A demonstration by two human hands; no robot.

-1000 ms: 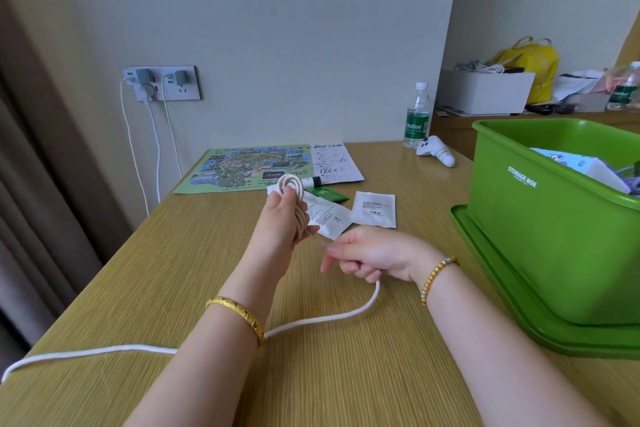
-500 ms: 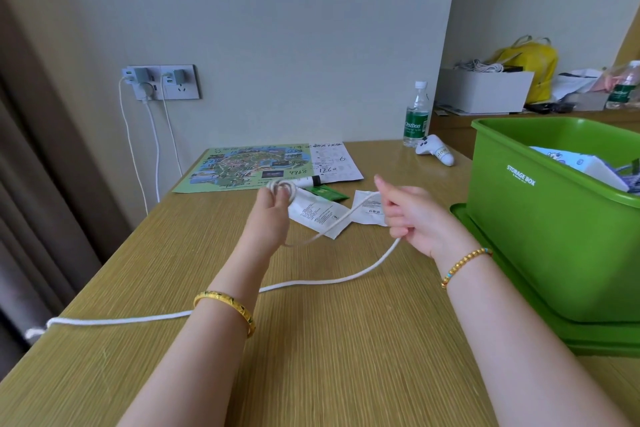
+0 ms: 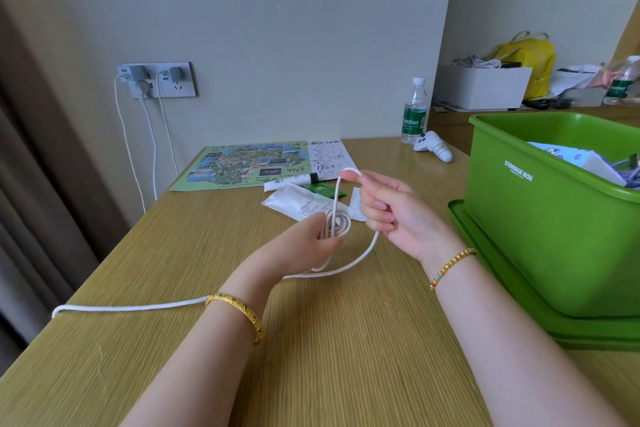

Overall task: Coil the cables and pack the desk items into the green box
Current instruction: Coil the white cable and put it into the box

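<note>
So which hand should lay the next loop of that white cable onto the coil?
The right hand, probably: it pinches the free cable above the coil, while the left hand grips that coil.

Looked like a hotel rm or bedroom w/ a built-in wooden desk [image 3: 311, 357] along a plain wall, heavy brown curtain [image 3: 31, 218] at frame left. A wall outlet [image 3: 157, 80] w/ chargers sat upper left, a tourist map [image 3: 249, 165] and water bottle [image 3: 414, 113] mid-frame. Upper right held a yellow bag [image 3: 530, 55] and white box [image 3: 481, 85] on a side counter, i.e. travel clutter, not office gear.
</note>
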